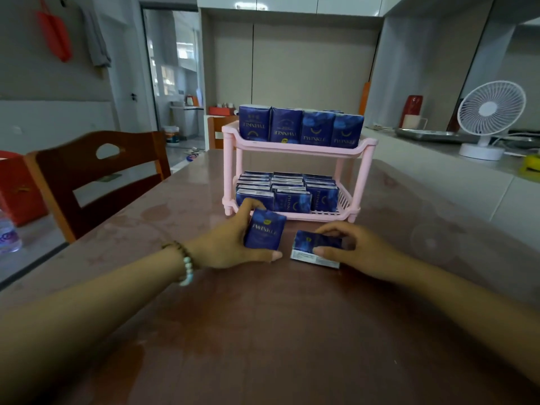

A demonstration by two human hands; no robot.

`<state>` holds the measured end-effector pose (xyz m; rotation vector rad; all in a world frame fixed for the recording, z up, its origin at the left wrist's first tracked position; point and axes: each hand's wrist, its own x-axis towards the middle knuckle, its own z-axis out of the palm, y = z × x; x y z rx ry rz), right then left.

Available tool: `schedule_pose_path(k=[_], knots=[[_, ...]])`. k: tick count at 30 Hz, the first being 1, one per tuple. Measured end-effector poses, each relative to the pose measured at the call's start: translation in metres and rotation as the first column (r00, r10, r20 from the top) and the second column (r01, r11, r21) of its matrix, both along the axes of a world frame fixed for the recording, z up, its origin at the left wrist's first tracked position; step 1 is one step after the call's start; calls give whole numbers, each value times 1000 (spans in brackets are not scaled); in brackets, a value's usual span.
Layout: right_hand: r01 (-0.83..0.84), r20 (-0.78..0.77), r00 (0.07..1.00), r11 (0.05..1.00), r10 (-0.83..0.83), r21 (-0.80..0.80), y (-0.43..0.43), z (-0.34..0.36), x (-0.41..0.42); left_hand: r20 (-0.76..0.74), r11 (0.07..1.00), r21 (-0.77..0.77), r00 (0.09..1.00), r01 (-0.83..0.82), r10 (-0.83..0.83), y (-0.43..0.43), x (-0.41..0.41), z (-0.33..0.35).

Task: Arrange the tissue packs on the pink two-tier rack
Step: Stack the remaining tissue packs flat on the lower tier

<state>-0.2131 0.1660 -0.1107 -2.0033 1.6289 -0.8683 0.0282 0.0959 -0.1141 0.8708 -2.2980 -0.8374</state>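
Observation:
The pink two-tier rack (295, 149) stands on the table ahead of me. Several dark blue tissue packs (301, 127) stand upright in a row on its top tier. Several more packs (287, 190) fill the bottom tier in rows. My left hand (225, 244) grips an upright blue tissue pack (265, 229) just in front of the rack's left foot. My right hand (356, 249) is closed over another blue pack (315, 248) that lies flat on the table to the right of the first.
The glossy brown table (263, 331) stretches toward me. A wooden chair (96, 176) stands at the left edge. A white desk fan (488, 118) sits on the counter at the right, beside a metal tray (432, 135). A water bottle (7, 232) is at far left.

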Motion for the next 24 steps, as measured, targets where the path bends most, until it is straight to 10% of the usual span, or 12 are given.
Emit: schedule_pose_path(k=[9, 17, 24], knots=[[81, 334, 940, 996, -62, -43, -2, -14, -3, -492, 972, 165, 840, -169, 230, 7, -13, -10], [145, 669, 741, 959, 58, -243, 5, -13, 1, -492, 884, 455, 799, -103, 346, 31, -22, 3], [-21, 435, 892, 974, 120, -225, 13, -16, 10, -405, 865, 496, 900, 71, 159, 48, -29, 5]])
